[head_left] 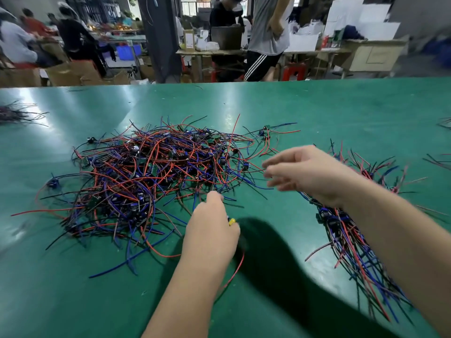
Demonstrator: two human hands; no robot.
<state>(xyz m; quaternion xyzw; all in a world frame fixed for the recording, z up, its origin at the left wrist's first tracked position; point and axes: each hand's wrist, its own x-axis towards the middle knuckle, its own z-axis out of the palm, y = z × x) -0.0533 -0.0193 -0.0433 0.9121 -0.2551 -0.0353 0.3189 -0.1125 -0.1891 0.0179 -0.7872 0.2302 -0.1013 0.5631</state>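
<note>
A big tangled pile of small circuit boards with red, blue and black wires point(151, 176) lies on the green table point(329, 111). My left hand point(212, 225) is at the pile's near edge, curled round one wired part; a bit of yellow shows at its fingers and a red wire point(235, 272) trails below it. My right hand point(307, 174) hovers blurred to the right of the pile, fingers loosely spread toward it, holding nothing that I can see. A tidier row of the same wired parts point(351, 240) lies under and behind my right forearm.
Smaller wire bundles lie at the far left point(17, 114) and at the right edge point(439, 159). Beyond the table's far edge, people stand and sit at benches with cardboard boxes and red stools.
</note>
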